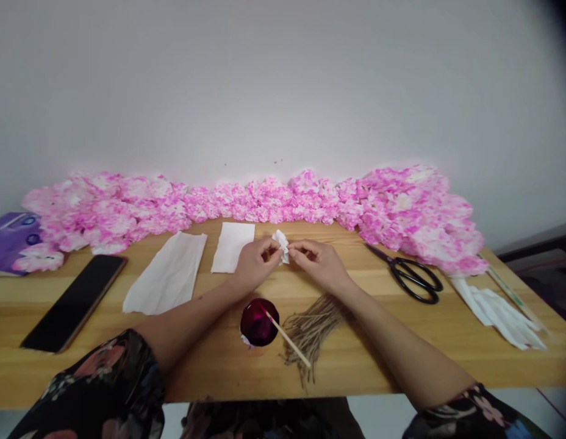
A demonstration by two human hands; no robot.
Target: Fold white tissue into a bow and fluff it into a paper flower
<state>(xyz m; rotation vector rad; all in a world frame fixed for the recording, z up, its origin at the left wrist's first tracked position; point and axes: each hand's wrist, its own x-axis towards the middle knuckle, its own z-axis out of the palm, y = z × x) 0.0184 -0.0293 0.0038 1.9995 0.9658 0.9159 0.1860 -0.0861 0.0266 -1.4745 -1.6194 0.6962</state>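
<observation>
A small white crumpled tissue-paper flower (281, 244) is pinched between my two hands over the middle of the table. On its left side, my left hand (258, 262) grips it with thumb and forefinger. My right hand (317, 262) holds its right edge the same way. Just beyond my left hand lies a stack of white paper squares (232, 244). Nearer to me stands a cup of dark magenta dye (255, 326), with a thin wooden stick (290, 338) resting in it. A bundle of brown strings (315, 329) lies under my right forearm.
Pink-and-white paper flowers (269, 201) line the wall side. To the left lie a phone (75, 302), white paper sheets (168, 274) and a purple package (11, 241). Black-handled scissors (413, 277), white gloves (502, 311) and a thin pale stick (512, 292) are on the right.
</observation>
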